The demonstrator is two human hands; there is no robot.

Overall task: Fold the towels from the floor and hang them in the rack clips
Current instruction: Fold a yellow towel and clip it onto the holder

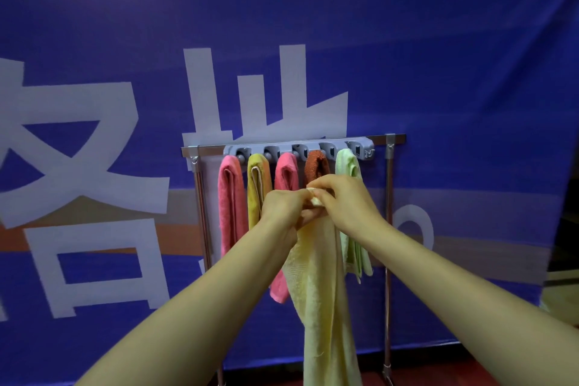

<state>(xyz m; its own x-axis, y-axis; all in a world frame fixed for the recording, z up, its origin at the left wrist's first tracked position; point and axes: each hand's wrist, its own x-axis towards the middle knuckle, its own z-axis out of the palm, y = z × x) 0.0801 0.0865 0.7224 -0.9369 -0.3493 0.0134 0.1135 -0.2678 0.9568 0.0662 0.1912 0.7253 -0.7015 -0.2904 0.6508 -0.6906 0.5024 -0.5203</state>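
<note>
A pale yellow towel (322, 298) hangs long from both my hands in front of the rack. My left hand (283, 208) and my right hand (344, 202) pinch its top edge together, close to each other. Behind them a grey clip strip (297, 149) on a metal rack (388, 213) holds several folded towels: pink (230, 197), mustard (257, 178), pink (286, 171), rust brown (317, 163) and light green (347, 163). My hands hide the lower part of the rust towel.
A big blue banner (125, 41) with white characters covers the wall behind the rack. The rack's legs stand on a reddish floor (438, 367). A dark opening (567, 229) shows at the right edge.
</note>
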